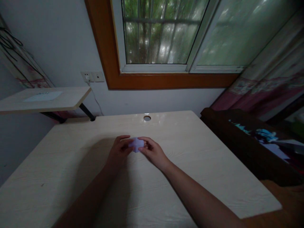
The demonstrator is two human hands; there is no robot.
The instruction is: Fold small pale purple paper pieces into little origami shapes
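Low over the bench (190,158), the left hand (118,149) and right hand (154,152) meet, with the fingers (143,138) of both clasping a lilac piece (136,144), seemingly folded paper, from either side. It is probably best handled close to the surface, with light, even pressure at its edges so it does not crush. Beyond are a cable hole (147,118) and the window (161,34).

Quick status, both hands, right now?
Left hand: closed, pinching the small lilac piece.
Right hand: closed, pinching the same lilac piece from the other side.
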